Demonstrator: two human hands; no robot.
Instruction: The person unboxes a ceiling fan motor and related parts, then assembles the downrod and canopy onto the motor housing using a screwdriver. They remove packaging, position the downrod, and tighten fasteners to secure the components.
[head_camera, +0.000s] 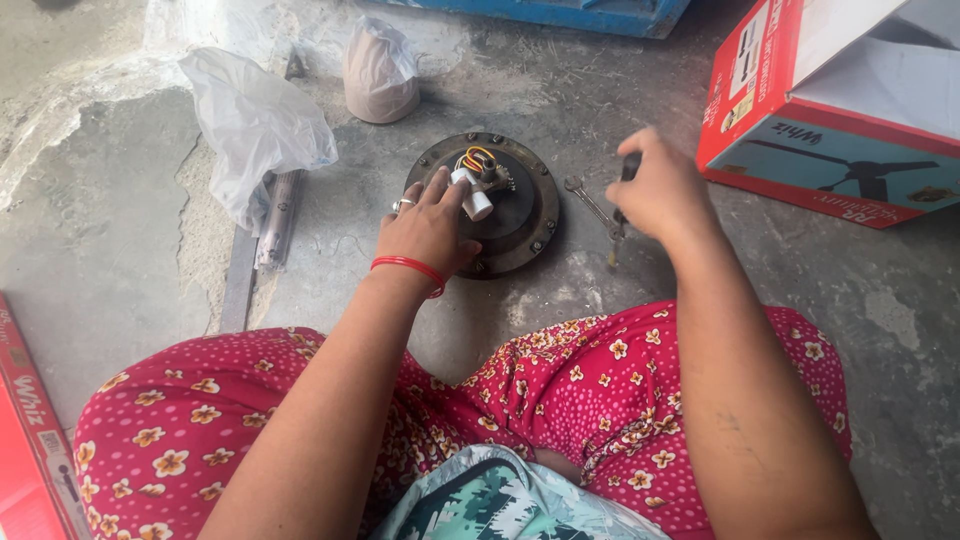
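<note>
The left hand (428, 228), a red bangle at its wrist, lies with fingers spread wide on the round dark motor housing (520, 215), pressing it flat to the floor (140, 240), seemingly to steady it; its fingertips touch the white capacitor (474, 196) and coloured wires (478, 158) at the centre. The right hand (662, 190) is closed around a dark-handled screwdriver (617, 222), tip angled down beside the housing. A small spanner (590, 205) lies between housing and screwdriver, within easy reach. Farther out sit a white plastic bag (255, 125), a filled pouch (380, 72) and a red carton (830, 110).
</note>
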